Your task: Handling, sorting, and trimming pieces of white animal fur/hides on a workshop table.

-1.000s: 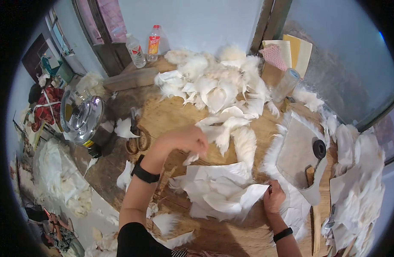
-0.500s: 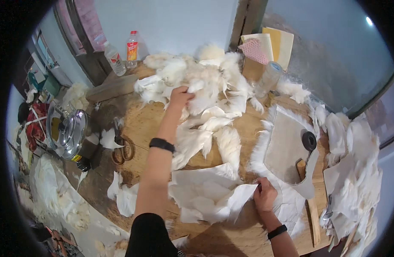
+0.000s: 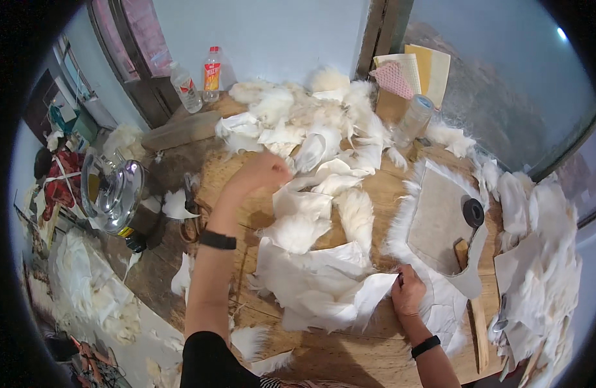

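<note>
Fur is being handled across a wooden surface (image 3: 210, 165).
A fur pile (image 3: 324, 123) is lying well beyond the white fur bundle (image 3: 320, 284), which is lying on the near part of the surface; a grey-backed pelt (image 3: 440, 223) is lying to the bundle's right. Loose pieces (image 3: 302, 210) are lying between pile and bundle. The right hand (image 3: 409, 292) is pinching the bundle's right corner in its fingers. The left hand (image 3: 271, 171) is reaching beyond the bundle; its fingers are looking curled, but blur is hiding whether they are grasping anything. The step in hand is seemingly picking among pieces while anchoring the bundle; the next move is probably calling for a clean pinch on one piece, without tugging the bundle.
</note>
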Motion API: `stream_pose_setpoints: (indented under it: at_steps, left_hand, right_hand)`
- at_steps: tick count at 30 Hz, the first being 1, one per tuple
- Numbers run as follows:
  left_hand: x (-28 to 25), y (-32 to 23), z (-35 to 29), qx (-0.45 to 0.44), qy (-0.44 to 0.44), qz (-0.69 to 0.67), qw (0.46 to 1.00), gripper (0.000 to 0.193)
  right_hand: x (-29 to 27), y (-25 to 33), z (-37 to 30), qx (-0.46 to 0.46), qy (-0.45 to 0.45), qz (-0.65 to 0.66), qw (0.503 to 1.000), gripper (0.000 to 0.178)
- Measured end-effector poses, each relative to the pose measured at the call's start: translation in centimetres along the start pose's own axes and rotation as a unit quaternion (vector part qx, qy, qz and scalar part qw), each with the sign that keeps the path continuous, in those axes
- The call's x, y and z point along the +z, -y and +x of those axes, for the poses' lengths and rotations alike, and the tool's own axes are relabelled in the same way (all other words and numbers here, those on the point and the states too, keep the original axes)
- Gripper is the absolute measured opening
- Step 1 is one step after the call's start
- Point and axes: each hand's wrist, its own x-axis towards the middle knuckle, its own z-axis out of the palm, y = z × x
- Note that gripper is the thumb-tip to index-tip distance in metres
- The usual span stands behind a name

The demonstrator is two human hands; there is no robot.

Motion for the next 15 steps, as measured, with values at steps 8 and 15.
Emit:
stream_pose_setpoints:
  at_steps: [8,15]
  left_hand:
    - [9.6,-4.9,11.0,-0.032,-0.331,0.176,0.927,0.044]
    - [9.3,-1.4,11.1,0.031,-0.132,0.271,0.953,0.034]
  right_hand:
    - [-0.1,-0.8,-0.4,-0.014,-0.006,0.003,1.000,0.021]
    - [0.0,-0.7,-0.2,0.004,0.007,0.020,1.000,0.021]
